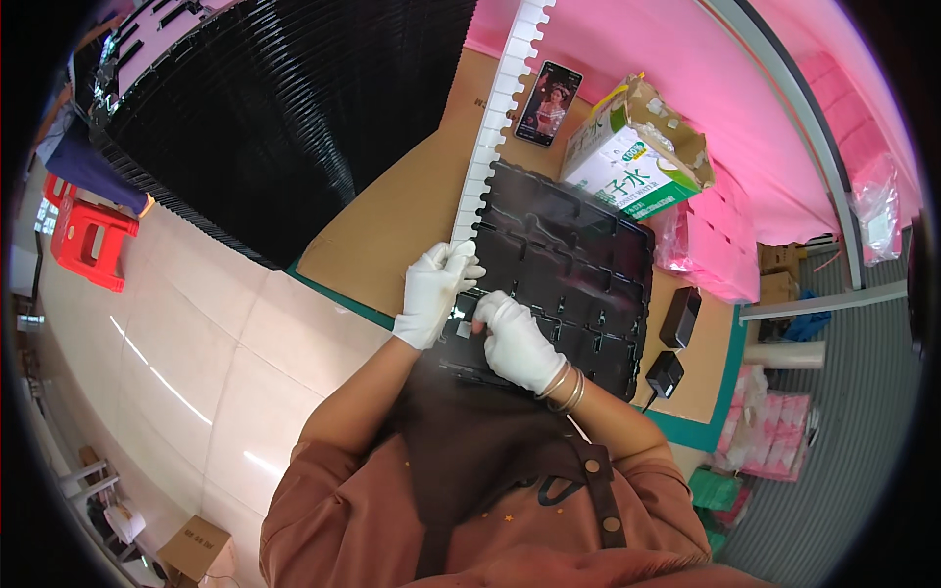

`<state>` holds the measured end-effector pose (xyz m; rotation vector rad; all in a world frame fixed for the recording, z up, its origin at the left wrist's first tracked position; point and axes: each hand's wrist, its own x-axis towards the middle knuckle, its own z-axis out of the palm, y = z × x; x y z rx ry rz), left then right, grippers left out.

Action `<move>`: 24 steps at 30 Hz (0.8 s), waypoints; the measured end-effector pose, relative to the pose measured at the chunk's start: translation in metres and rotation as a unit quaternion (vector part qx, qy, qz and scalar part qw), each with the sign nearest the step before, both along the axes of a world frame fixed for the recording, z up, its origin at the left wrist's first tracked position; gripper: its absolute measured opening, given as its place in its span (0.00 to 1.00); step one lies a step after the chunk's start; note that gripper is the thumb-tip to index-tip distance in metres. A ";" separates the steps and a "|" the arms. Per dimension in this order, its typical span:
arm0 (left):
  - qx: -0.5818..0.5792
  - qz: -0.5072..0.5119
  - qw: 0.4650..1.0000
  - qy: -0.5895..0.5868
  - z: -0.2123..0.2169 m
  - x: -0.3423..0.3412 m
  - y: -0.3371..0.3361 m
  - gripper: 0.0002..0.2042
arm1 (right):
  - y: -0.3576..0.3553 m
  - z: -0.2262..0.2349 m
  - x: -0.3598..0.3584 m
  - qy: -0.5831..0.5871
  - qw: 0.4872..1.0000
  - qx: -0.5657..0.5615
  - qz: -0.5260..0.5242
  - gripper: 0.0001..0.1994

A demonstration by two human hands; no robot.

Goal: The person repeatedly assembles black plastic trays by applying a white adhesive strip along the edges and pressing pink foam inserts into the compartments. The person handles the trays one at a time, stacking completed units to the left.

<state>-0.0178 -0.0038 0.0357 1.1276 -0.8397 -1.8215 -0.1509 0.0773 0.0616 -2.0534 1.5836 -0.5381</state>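
Observation:
Both my hands wear white gloves. My left hand (434, 290) grips the near end of a long white notched strip (500, 108) that runs away across the brown cardboard. My right hand (518, 341) presses its fingers down on the near left corner of a black moulded tray (578, 265) with many small pockets. A small pale part (464, 330) lies in a pocket between my two hands. Whether my right fingers pinch anything is hidden.
A tall stack of black trays (284, 108) fills the upper left. A phone (549, 103), an open green and white carton (637, 152), pink packets (711, 245) and two black chargers (678, 318) lie beyond the tray. A red stool (88, 240) stands on the tiled floor.

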 end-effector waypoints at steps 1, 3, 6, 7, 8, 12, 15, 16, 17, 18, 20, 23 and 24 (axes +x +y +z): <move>-0.002 -0.001 1.000 0.005 -0.001 0.000 0.000 0.18 | 0.002 0.000 0.003 -0.034 0.998 -0.005 -0.043 0.07; 0.001 -0.004 1.000 0.008 0.000 0.000 -0.001 0.18 | -0.001 0.005 0.007 0.012 0.998 -0.009 -0.063 0.05; 0.005 -0.006 1.000 0.008 0.001 0.001 0.000 0.18 | -0.001 0.005 0.012 0.052 0.996 -0.013 -0.069 0.06; 0.006 -0.006 1.000 0.008 0.002 0.001 0.000 0.18 | -0.001 0.004 0.013 0.061 0.996 -0.014 -0.067 0.07; 0.004 -0.007 1.000 0.008 0.000 0.001 0.000 0.18 | -0.001 0.002 0.014 0.059 0.995 -0.022 -0.071 0.06; 0.001 -0.009 1.000 0.013 -0.001 0.002 -0.001 0.19 | 0.001 -0.008 0.019 0.050 0.992 -0.044 -0.106 0.05; 0.001 -0.006 1.000 0.012 0.000 0.002 0.000 0.19 | 0.001 -0.007 0.019 0.056 0.992 -0.052 -0.097 0.04; 0.002 -0.005 1.000 0.010 0.000 0.002 0.000 0.19 | 0.001 -0.005 0.019 0.060 0.993 -0.054 -0.086 0.03; 0.000 -0.007 1.000 0.009 0.001 0.002 0.000 0.19 | 0.003 -0.006 0.017 0.044 0.994 -0.057 -0.076 0.03; -0.002 -0.008 1.000 0.008 0.001 0.001 0.000 0.19 | 0.004 -0.008 0.015 0.027 0.996 -0.060 -0.067 0.03; -0.005 -0.009 1.000 0.006 0.001 0.001 0.000 0.19 | 0.006 -0.008 0.012 0.001 0.997 -0.062 -0.056 0.03; -0.009 -0.008 1.000 0.003 0.002 0.002 0.001 0.19 | 0.007 -0.008 0.010 -0.022 0.997 -0.061 -0.052 0.03; -0.007 -0.008 1.000 0.002 0.001 0.002 0.001 0.19 | 0.007 -0.010 0.010 -0.027 0.996 -0.061 -0.053 0.04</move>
